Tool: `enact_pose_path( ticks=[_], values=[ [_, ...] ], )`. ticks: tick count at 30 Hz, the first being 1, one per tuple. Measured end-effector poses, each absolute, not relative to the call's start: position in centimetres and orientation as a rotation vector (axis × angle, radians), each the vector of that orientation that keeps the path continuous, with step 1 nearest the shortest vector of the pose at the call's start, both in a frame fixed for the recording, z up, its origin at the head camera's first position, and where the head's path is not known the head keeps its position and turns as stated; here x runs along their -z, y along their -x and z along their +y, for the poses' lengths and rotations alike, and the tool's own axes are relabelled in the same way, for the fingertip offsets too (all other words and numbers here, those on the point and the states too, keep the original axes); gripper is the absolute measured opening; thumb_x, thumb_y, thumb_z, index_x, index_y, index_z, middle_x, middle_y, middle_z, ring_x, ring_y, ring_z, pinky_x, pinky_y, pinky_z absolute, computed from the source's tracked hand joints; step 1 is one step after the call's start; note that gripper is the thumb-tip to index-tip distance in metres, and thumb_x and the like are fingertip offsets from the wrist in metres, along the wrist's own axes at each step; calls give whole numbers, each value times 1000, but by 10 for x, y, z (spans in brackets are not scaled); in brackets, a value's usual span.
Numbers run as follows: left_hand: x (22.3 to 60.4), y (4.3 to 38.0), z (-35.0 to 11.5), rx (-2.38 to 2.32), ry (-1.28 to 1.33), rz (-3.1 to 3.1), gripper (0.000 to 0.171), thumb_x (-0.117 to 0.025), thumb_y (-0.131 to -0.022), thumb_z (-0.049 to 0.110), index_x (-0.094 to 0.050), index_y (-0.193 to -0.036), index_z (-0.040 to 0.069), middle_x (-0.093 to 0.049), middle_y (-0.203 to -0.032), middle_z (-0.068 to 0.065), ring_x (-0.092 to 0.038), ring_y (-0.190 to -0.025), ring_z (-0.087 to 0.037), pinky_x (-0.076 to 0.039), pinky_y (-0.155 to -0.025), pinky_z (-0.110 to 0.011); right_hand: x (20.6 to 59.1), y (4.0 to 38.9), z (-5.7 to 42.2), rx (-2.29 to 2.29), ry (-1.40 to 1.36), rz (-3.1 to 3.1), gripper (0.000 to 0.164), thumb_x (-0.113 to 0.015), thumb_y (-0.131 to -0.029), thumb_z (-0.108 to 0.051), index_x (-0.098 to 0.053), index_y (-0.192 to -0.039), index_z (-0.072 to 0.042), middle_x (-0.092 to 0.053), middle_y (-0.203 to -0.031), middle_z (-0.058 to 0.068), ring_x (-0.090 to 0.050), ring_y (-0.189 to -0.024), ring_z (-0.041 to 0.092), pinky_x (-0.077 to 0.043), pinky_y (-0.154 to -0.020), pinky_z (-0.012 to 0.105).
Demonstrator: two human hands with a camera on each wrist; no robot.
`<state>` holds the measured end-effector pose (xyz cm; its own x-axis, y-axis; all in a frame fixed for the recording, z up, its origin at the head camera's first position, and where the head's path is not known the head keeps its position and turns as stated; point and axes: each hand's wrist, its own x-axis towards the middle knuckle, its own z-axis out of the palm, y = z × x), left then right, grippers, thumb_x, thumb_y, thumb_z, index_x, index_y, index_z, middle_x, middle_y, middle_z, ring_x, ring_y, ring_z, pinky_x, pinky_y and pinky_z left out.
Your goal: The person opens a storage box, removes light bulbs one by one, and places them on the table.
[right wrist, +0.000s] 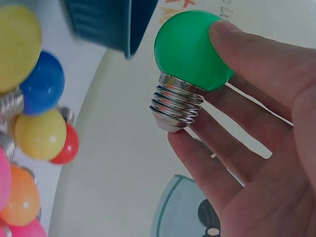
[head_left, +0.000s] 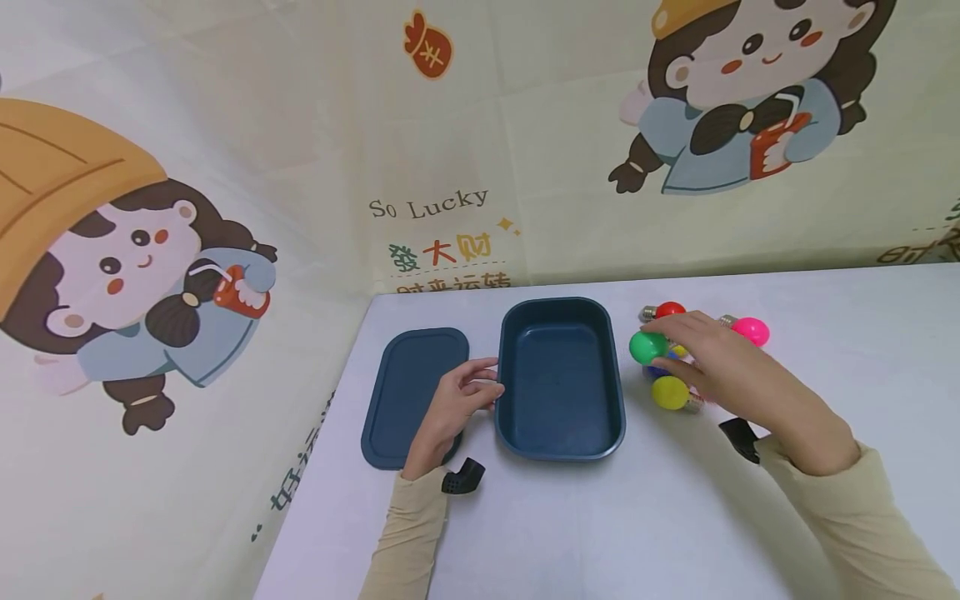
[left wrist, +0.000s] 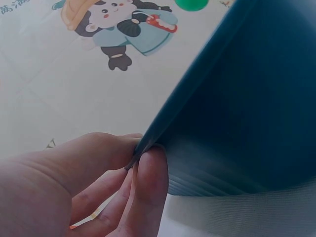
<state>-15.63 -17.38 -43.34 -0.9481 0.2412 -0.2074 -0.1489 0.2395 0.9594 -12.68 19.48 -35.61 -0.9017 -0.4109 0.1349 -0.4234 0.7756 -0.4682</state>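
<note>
My right hand (head_left: 723, 371) holds a green light bulb (head_left: 648, 347) above several other bulbs, to the right of a dark blue rectangular box (head_left: 558, 383). In the right wrist view the thumb lies against the green globe (right wrist: 190, 49) and fingers support it from behind, with its silver screw base (right wrist: 177, 101) pointing down. At the left side of the box, my left hand (head_left: 457, 408) pinches the rim (left wrist: 173, 106) between thumb and finger, as the left wrist view shows. The inside of the box, seen from above, is bare.
Below the right hand lie a yellow bulb (head_left: 670, 392), a red bulb (head_left: 671, 310), a pink bulb (head_left: 751, 332) and several more. A flat dark blue lid (head_left: 408, 392) lies left of the box, partly behind the left hand. A printed cloth (head_left: 315, 167) hangs behind the white table (head_left: 585, 533).
</note>
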Motion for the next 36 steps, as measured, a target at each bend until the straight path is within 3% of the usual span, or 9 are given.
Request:
enact_pose_path(
  ticks=[9,14,23,36],
  values=[
    [429,156,-174,-1743,-69,2193,51,-72,-91,11,-55,-140,9,-62,-123,-17,-65,-91,-12,-58,-81,-32,355,127,211,-811,-634,-2971,54,-78,-84,-6,-56,-134,-12,-57,-126,12,-46,-121,34,-58,-81,52],
    [427,157,-175,-1723,-80,2186,52,-70,-92,9,-53,-141,4,-60,-124,-20,-65,-92,-13,-58,-83,-35,357,129,218,-754,-590,-2970,55,-79,-82,-7,-59,-133,-12,-57,-128,14,-46,-123,35,-56,-85,57],
    [433,154,-175,-1765,-91,2197,51,-74,-90,16,-57,-138,13,-62,-123,-16,-66,-93,-15,-58,-79,-29,368,140,233,-710,-536,-3008,55,-80,-81,-4,-58,-131,-3,-56,-127,22,-45,-122,43,-55,-84,59],
    [434,153,-177,-1769,-100,2191,51,-74,-90,16,-57,-138,12,-62,-122,-16,-66,-90,-14,-58,-78,-28,383,160,249,-687,-493,-3050,49,-77,-83,0,-59,-129,1,-58,-126,24,-44,-124,45,-48,-93,65]
  ],
)
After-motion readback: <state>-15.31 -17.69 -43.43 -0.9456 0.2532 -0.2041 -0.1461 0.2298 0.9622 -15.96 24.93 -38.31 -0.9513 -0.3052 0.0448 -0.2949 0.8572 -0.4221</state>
